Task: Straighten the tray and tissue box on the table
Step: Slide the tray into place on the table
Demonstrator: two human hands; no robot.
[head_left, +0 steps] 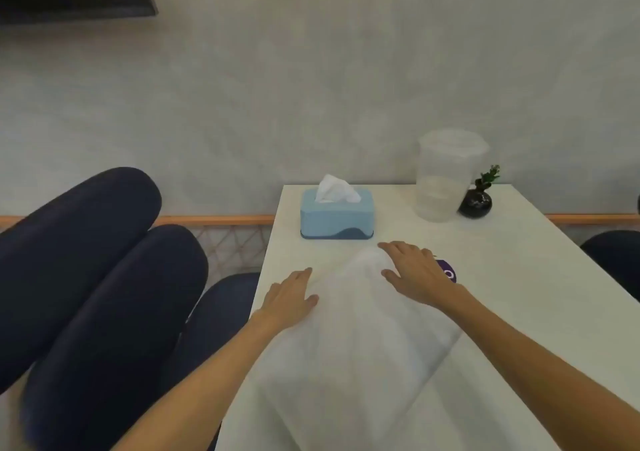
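Both hands, fingers spread flat, press the white tray (353, 329) lying askew on the white surface (519, 277): left hand (291, 295), right hand (415, 270). Beyond stands the blue tissue box (336, 216).

Purple item (448, 272) half behind right hand (417, 274)

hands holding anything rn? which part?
Nothing gripped. Both hands lie open and flat on the tray: left hand at its left edge, right hand near its far right corner.
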